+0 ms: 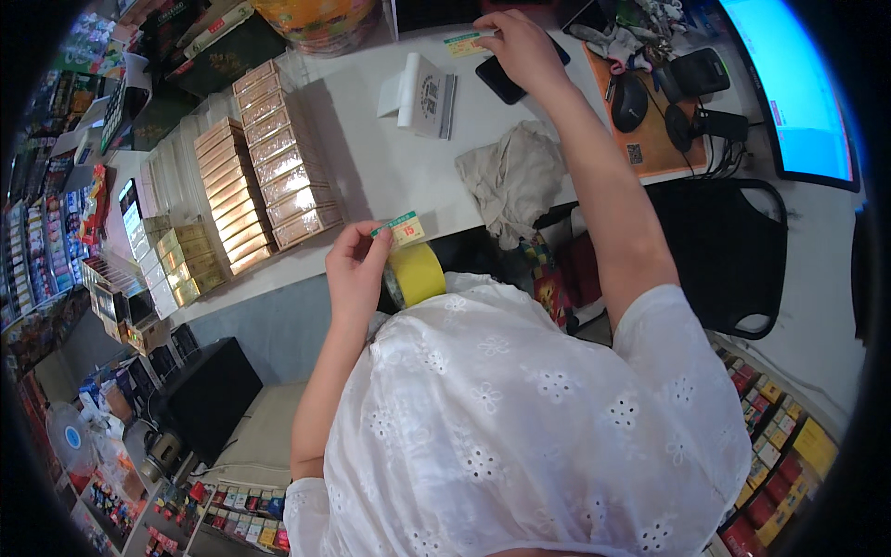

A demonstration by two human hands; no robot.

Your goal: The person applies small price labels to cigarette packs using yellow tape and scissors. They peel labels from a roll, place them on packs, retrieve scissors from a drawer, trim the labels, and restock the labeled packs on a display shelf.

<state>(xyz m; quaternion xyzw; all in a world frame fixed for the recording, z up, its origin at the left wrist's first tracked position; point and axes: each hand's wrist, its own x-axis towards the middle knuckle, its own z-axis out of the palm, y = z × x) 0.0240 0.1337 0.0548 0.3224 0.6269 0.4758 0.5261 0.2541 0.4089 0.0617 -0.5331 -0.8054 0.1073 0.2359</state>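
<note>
Between the thumb and fingers of my left hand [355, 268], a small yellow paper price tag [408, 231] with a green top band and printing is pinched. Just under it, a wide roll of yellow tape [420, 273] rests against my white blouse at the counter's front edge. My right hand [521, 52] reaches to the back of the white counter [362, 139]. Its thumb and forefinger are at the right end of a second price tag [462, 45]. Whether that tag touches the counter is hard to tell. A black smartphone [501, 80] lies partly beneath this hand.
Several gold cartons [285, 160] stand in rows at left. A white QR-code stand [424, 97] and a crumpled beige cloth [511, 174] are on the counter. To the right are a mouse [628, 103], a monitor [800, 90] and a black chair [731, 250].
</note>
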